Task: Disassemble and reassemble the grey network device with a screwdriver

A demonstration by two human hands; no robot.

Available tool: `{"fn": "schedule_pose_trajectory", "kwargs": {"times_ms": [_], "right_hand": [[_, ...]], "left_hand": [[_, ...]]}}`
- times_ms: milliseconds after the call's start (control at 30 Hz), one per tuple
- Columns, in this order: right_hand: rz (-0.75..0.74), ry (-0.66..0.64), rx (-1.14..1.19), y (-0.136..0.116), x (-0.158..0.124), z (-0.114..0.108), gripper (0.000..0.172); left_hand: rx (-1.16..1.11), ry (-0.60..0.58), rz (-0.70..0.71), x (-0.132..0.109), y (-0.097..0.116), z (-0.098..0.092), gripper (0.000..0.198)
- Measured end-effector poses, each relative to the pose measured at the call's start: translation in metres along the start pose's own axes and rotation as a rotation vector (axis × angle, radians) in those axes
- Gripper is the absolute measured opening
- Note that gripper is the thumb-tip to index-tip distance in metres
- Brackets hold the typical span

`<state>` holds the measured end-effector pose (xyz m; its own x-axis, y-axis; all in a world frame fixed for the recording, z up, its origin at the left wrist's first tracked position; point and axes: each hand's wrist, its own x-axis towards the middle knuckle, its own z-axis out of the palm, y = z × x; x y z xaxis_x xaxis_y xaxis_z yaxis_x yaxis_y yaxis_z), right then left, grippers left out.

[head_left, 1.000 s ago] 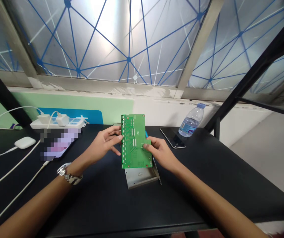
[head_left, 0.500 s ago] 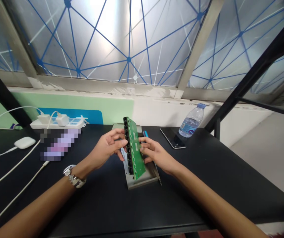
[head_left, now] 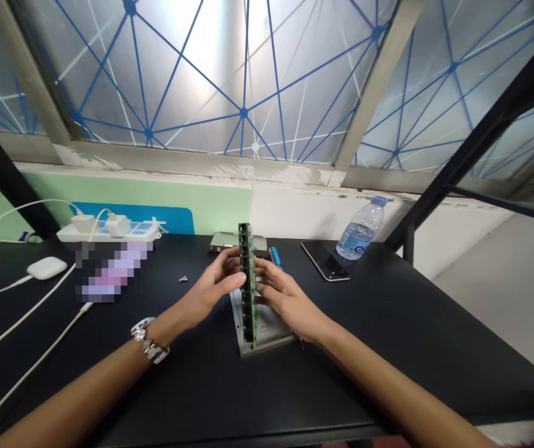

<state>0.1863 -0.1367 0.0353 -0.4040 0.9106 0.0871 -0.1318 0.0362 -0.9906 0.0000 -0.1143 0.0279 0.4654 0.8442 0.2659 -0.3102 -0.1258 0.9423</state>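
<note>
A green circuit board [head_left: 247,292] with a row of black ports stands on edge between my hands, its port side turned toward me. My left hand [head_left: 222,280] grips it from the left, thumb pressed on the ports. From the other side my right hand [head_left: 283,292] holds it, fingertips against the board's right face. Beneath and behind the board lies a grey metal casing tray [head_left: 271,330] on the table. Another metal casing part [head_left: 224,241] lies farther back, partly hidden by the board and my left hand. A blue-handled tool [head_left: 275,256] shows beyond my right hand.
Small screws [head_left: 183,279] lie left of my hands on the black table [head_left: 164,398]. A phone [head_left: 325,260] and a water bottle [head_left: 362,229] are at the right. At the left are a power strip [head_left: 143,231], white cables, a white earbud case [head_left: 46,269] and a blurred-out item [head_left: 112,274].
The board has turned from showing its green flat face to showing mainly its port edge. My left hand has moved slightly right, and the small screws now show.
</note>
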Motion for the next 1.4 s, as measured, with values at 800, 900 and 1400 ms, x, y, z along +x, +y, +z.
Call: {"fn": "schedule_pose_trajectory", "kwargs": {"times_ms": [800, 900, 1400], "right_hand": [[-0.076, -0.219, 0.046, -0.009, -0.009, 0.005, 0.079], [-0.082, -0.229, 0.054, -0.008, -0.009, 0.005, 0.079], [-0.053, -0.272, 0.065, -0.012, -0.008, 0.007, 0.086]], "left_hand": [[0.116, -0.060, 0.004, -0.003, 0.007, -0.002, 0.050], [0.051, -0.098, -0.004, -0.003, 0.006, -0.004, 0.047], [0.114, -0.001, -0.014, 0.000, 0.004, -0.007, 0.045]]}}
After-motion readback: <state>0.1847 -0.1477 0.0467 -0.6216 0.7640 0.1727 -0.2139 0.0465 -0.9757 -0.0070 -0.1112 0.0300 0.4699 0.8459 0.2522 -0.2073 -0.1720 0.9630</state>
